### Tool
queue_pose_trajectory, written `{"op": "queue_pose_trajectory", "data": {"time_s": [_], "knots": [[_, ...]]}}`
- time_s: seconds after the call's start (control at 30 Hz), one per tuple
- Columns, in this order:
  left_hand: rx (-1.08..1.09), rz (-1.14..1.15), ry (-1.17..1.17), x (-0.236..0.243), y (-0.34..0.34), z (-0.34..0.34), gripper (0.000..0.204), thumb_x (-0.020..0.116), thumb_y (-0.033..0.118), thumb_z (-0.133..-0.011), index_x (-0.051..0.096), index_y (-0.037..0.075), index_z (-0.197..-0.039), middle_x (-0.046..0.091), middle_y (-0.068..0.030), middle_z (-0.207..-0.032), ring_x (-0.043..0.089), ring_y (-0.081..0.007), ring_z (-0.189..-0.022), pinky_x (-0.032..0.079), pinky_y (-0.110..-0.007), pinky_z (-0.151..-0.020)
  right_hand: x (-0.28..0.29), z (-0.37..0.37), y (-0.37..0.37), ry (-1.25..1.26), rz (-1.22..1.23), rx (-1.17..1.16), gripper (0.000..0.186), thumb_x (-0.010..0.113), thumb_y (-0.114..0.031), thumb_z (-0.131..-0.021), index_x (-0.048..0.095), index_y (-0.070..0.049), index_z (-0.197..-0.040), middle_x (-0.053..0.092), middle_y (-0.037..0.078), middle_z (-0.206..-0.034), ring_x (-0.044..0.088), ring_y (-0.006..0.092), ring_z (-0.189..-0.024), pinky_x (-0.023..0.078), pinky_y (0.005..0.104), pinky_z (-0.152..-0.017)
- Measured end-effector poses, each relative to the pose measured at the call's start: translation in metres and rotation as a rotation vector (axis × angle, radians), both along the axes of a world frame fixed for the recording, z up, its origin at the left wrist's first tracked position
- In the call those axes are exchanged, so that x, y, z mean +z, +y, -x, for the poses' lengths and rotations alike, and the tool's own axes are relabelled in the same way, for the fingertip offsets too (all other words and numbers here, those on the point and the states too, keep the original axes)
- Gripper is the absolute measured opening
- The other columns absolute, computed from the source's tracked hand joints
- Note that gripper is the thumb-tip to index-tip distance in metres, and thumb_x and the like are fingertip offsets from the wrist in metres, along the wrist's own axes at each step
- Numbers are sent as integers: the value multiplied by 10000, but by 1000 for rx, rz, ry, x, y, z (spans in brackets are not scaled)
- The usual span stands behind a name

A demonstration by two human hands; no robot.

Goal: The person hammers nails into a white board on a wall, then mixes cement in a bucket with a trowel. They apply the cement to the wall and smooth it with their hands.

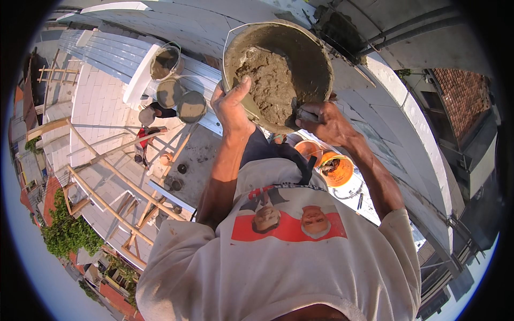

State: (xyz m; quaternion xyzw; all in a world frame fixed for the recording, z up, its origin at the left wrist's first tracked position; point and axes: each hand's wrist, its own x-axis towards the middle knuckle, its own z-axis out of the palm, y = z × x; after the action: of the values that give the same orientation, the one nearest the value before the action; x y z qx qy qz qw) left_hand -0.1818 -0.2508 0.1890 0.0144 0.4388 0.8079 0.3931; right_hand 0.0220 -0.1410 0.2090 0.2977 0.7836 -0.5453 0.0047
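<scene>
A dark bucket [319, 59] with a thin wire handle is tilted toward me in front of my chest. Wet grey-brown mortar [267, 80] lies heaped inside, mostly toward its left and near side. My left hand [234, 109] grips the bucket's left near edge, thumb on the rim and fingers behind the wall. At the right near rim my right hand [324, 123] is closed around a small grey handle. The dark edge beside it in the mortar looks like part of a trowel [294, 111], its blade mostly hidden.
Several mortar-smeared buckets [191, 107] stand left on ribbed metal sheets [110, 53]. Orange buckets [337, 170] sit below my right forearm. Far below left, a person in red [143, 140] works among wooden poles [107, 166]. A pale block wall [396, 128] runs along the right.
</scene>
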Motion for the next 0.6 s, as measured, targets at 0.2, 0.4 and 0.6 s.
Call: {"op": "queue_pose_trajectory", "data": {"time_s": [0.2,0.4,0.6], "knots": [[-8,1,-129,-9,-1,1,475,639,244,-1027,547,-28,-1406,648,-145,-1336,641,-300,-1213,487,-477,-1082,52,-3,16,-116,125,0,299,734,-165,-912,711,50,-1119,691,101,-844,629,174,-755,496,356,-706],[-13,69,-210,-9,-5,-4,401,646,150,-977,603,-23,-1336,677,-138,-1251,670,-303,-1126,514,-463,-1027,90,-23,66,-242,268,-50,288,730,-231,-942,732,20,-1083,587,17,-655,486,78,-447,389,257,-397],[-61,204,-190,-41,-3,-3,514,587,61,-775,621,-51,-1275,679,-149,-1167,689,-320,-1076,545,-480,-984,89,-55,154,-61,615,-362,417,753,-342,-955,713,71,-999,559,34,-621,474,82,-411,342,256,-340]]}}
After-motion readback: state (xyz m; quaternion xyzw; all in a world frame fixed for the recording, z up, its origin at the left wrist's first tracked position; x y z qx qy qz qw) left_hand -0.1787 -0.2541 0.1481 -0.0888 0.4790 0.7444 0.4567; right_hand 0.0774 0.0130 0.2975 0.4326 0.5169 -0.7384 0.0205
